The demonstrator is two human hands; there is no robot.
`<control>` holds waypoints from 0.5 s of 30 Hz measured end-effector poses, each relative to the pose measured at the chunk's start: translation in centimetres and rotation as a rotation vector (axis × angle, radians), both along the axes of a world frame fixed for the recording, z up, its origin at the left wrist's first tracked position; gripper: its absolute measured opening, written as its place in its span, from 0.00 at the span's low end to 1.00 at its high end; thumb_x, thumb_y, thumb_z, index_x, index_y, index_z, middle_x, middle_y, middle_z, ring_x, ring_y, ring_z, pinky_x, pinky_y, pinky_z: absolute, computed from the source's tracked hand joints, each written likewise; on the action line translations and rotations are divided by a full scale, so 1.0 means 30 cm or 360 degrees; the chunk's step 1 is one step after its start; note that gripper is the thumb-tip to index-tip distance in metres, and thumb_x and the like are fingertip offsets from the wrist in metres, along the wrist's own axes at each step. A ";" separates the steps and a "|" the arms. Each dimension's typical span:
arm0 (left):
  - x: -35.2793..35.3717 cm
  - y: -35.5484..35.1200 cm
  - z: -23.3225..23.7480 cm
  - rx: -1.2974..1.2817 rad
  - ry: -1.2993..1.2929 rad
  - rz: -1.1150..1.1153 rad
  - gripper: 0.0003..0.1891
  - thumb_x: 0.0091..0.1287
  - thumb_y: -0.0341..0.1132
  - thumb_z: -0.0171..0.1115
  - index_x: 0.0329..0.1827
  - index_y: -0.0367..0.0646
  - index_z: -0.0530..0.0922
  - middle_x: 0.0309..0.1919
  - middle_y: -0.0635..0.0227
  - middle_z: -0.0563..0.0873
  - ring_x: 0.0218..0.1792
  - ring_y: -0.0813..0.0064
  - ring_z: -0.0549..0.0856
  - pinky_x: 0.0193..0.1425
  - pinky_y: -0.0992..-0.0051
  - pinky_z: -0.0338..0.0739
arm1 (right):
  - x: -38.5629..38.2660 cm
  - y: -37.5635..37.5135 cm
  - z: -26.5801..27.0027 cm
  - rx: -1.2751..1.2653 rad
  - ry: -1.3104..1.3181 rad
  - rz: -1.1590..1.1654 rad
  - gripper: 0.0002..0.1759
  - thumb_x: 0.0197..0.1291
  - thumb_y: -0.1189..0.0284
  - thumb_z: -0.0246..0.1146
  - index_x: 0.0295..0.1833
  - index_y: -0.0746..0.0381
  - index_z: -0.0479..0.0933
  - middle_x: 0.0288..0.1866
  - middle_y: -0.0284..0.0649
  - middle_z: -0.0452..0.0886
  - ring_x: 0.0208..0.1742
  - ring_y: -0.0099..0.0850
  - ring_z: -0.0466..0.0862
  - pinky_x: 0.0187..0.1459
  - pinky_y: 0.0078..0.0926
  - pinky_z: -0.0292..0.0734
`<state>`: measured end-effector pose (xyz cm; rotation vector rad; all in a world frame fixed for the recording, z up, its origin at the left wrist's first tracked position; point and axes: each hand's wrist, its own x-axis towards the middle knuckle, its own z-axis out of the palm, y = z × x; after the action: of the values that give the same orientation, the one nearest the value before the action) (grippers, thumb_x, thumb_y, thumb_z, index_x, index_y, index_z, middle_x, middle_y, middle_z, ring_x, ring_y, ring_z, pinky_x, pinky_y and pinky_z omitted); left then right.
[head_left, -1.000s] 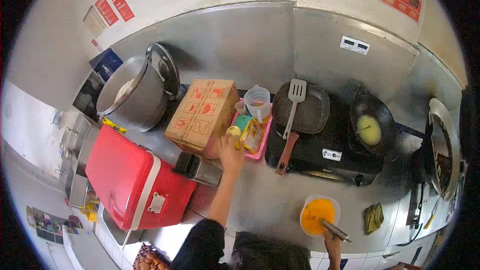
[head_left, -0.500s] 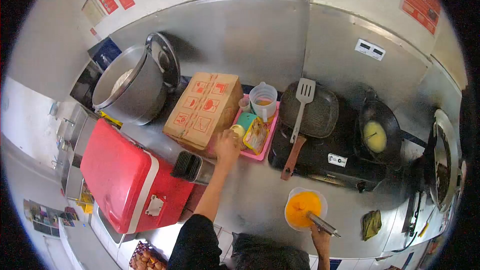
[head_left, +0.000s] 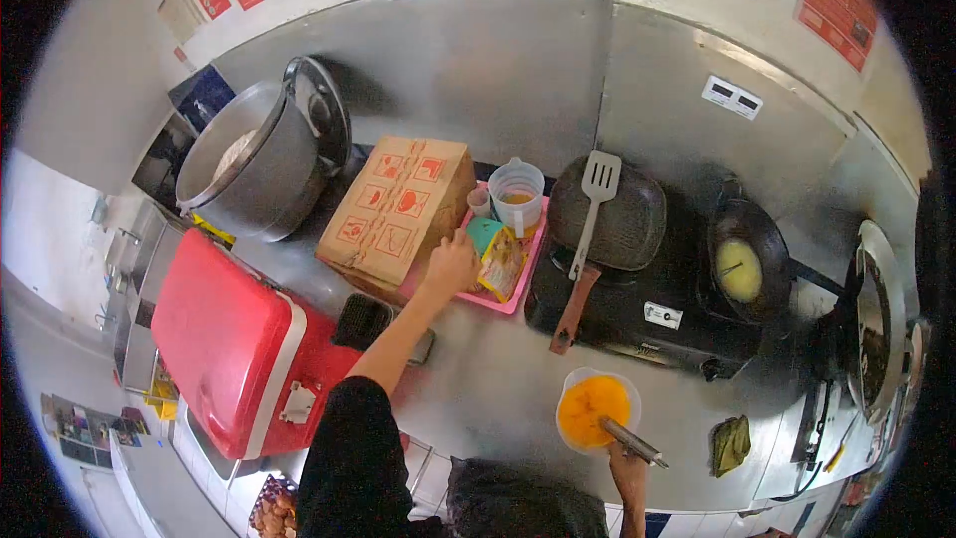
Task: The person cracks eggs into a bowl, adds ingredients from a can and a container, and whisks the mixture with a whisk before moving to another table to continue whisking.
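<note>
My left hand [head_left: 454,261] reaches to the left edge of a pink tray [head_left: 498,305], its fingers bent beside a green container [head_left: 485,233]; what they hold, if anything, is hidden. A yellow packet [head_left: 502,265] and a clear measuring jug [head_left: 516,196] also stand in the tray. At the counter's front, my right hand [head_left: 626,465] is closed on the metal handle [head_left: 633,441] of a utensil. The utensil's other end dips into a bowl [head_left: 564,430] of orange-yellow liquid.
Left of the tray stand a cardboard box [head_left: 398,209], a red cooler [head_left: 221,339] and a large pot [head_left: 249,179]. A stove [head_left: 637,315] carries a square pan [head_left: 622,229], a spatula [head_left: 600,179] and a wok [head_left: 767,249]. A folded cloth [head_left: 731,444] lies right.
My left hand has shifted slightly up over the tray's left side, and the pale round item near its fingers is now out of sight. My right hand keeps its hold; the whole view has shifted slightly.
</note>
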<state>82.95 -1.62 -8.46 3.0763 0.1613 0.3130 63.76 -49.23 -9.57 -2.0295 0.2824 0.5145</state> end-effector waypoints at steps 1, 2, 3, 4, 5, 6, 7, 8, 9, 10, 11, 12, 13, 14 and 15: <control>-0.015 -0.007 0.038 0.0009 -0.0006 -0.0019 0.14 0.64 0.38 0.60 0.41 0.33 0.79 0.45 0.46 0.82 0.43 0.43 0.85 0.40 0.54 0.85 | 0.002 0.011 0.026 0.0108 0.0056 -0.0040 0.26 0.66 0.57 0.66 0.58 0.67 0.80 0.55 0.59 0.83 0.59 0.53 0.82 0.58 0.44 0.76; -0.041 -0.015 0.078 -0.0225 -0.0134 0.0110 0.13 0.64 0.37 0.60 0.41 0.34 0.78 0.43 0.44 0.82 0.43 0.44 0.85 0.40 0.53 0.83 | -0.002 0.007 0.005 0.0122 0.0054 -0.0064 0.26 0.66 0.57 0.66 0.58 0.67 0.80 0.55 0.59 0.83 0.59 0.53 0.82 0.58 0.44 0.76; -0.071 -0.031 0.111 -0.0458 -0.0256 0.0236 0.13 0.64 0.37 0.59 0.42 0.34 0.78 0.42 0.43 0.82 0.43 0.45 0.85 0.39 0.52 0.82 | -0.013 -0.006 -0.037 0.0004 -0.0015 -0.0031 0.28 0.65 0.54 0.66 0.58 0.67 0.80 0.55 0.60 0.83 0.59 0.53 0.82 0.58 0.44 0.76; -0.127 -0.066 0.136 -0.0620 -0.0322 0.0406 0.13 0.65 0.36 0.59 0.43 0.34 0.77 0.41 0.42 0.83 0.43 0.45 0.85 0.41 0.51 0.80 | -0.022 -0.015 -0.069 -0.0115 -0.0084 0.0007 0.30 0.64 0.52 0.66 0.58 0.67 0.79 0.55 0.60 0.83 0.59 0.53 0.82 0.58 0.44 0.76; -0.201 -0.097 0.131 -0.0780 -0.0389 0.0582 0.13 0.65 0.35 0.58 0.45 0.34 0.77 0.39 0.41 0.83 0.43 0.46 0.85 0.43 0.51 0.79 | -0.031 -0.024 -0.096 -0.0098 -0.0085 -0.0009 0.30 0.64 0.52 0.66 0.58 0.67 0.79 0.55 0.60 0.83 0.59 0.53 0.82 0.58 0.44 0.76; -0.261 -0.117 0.062 -0.1017 -0.0673 0.0497 0.13 0.66 0.35 0.57 0.47 0.34 0.77 0.38 0.42 0.84 0.43 0.45 0.85 0.45 0.51 0.78 | -0.040 -0.033 -0.124 -0.0090 -0.0009 -0.0046 0.26 0.64 0.59 0.65 0.59 0.66 0.80 0.56 0.58 0.83 0.60 0.49 0.82 0.60 0.41 0.75; -0.332 -0.127 -0.057 -0.1253 -0.0959 0.0410 0.13 0.67 0.34 0.57 0.49 0.35 0.78 0.36 0.42 0.84 0.43 0.45 0.84 0.46 0.52 0.77 | -0.038 -0.031 -0.143 -0.0086 0.0067 -0.0074 0.23 0.64 0.66 0.64 0.61 0.66 0.80 0.57 0.56 0.83 0.62 0.44 0.81 0.62 0.38 0.74; -0.437 -0.088 -0.265 -0.1494 -0.0433 0.0691 0.14 0.69 0.34 0.55 0.53 0.35 0.79 0.41 0.43 0.84 0.46 0.46 0.85 0.49 0.53 0.79 | -0.025 -0.017 -0.109 -0.0076 0.0065 -0.0071 0.23 0.64 0.66 0.64 0.61 0.66 0.80 0.57 0.56 0.83 0.62 0.44 0.81 0.62 0.38 0.74; -0.525 -0.141 -0.396 -0.1925 -0.0363 0.0857 0.14 0.70 0.36 0.55 0.52 0.35 0.79 0.43 0.44 0.84 0.47 0.45 0.84 0.51 0.53 0.78 | -0.011 -0.003 -0.024 -0.0190 0.0161 -0.0061 0.29 0.62 0.56 0.65 0.61 0.66 0.79 0.59 0.59 0.81 0.62 0.49 0.81 0.61 0.42 0.74; -0.568 -0.201 -0.473 -0.2363 -0.0285 0.1032 0.14 0.71 0.37 0.55 0.51 0.35 0.80 0.45 0.44 0.84 0.49 0.44 0.84 0.53 0.52 0.78 | -0.004 0.005 0.023 -0.0313 0.0260 -0.0044 0.36 0.60 0.47 0.66 0.62 0.66 0.78 0.60 0.62 0.79 0.63 0.54 0.80 0.61 0.45 0.74; -0.578 -0.214 -0.470 -0.2369 -0.0291 0.1052 0.14 0.71 0.37 0.55 0.51 0.35 0.80 0.45 0.44 0.84 0.49 0.44 0.84 0.53 0.52 0.78 | 0.001 0.009 0.024 -0.0323 0.0264 -0.0026 0.36 0.60 0.47 0.66 0.62 0.66 0.78 0.60 0.62 0.79 0.63 0.54 0.80 0.61 0.45 0.74; -0.592 -0.230 -0.446 -0.1790 -0.0087 0.1021 0.14 0.71 0.37 0.56 0.51 0.35 0.80 0.46 0.44 0.84 0.49 0.43 0.83 0.54 0.53 0.78 | 0.005 0.012 0.024 -0.0410 0.0283 0.0037 0.33 0.63 0.51 0.64 0.63 0.66 0.78 0.60 0.60 0.80 0.64 0.53 0.79 0.63 0.44 0.72; -0.603 -0.241 -0.420 -0.1214 0.0111 0.0964 0.14 0.71 0.37 0.57 0.51 0.36 0.80 0.48 0.45 0.84 0.50 0.42 0.82 0.55 0.53 0.78 | 0.012 0.016 0.023 -0.0497 0.0298 0.0098 0.29 0.65 0.55 0.61 0.63 0.66 0.78 0.59 0.58 0.81 0.65 0.52 0.78 0.65 0.43 0.70; -0.585 -0.244 -0.361 -0.1225 0.0110 0.0980 0.14 0.71 0.37 0.57 0.51 0.36 0.80 0.48 0.45 0.84 0.50 0.42 0.82 0.55 0.53 0.78 | 0.010 0.010 0.015 -0.0509 0.0298 0.0113 0.29 0.65 0.55 0.61 0.63 0.66 0.78 0.59 0.58 0.81 0.65 0.52 0.78 0.65 0.43 0.70; -0.537 -0.236 -0.274 -0.1036 -0.0227 0.0829 0.13 0.71 0.36 0.57 0.51 0.37 0.80 0.48 0.45 0.84 0.51 0.42 0.82 0.56 0.53 0.77 | 0.001 -0.004 0.000 -0.0346 0.0183 0.0120 0.30 0.65 0.55 0.62 0.64 0.66 0.77 0.60 0.58 0.81 0.65 0.51 0.78 0.65 0.43 0.70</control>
<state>66.85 -8.69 -16.67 2.3175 0.8676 0.3964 63.79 -49.36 -9.56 -2.2316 0.3447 0.6735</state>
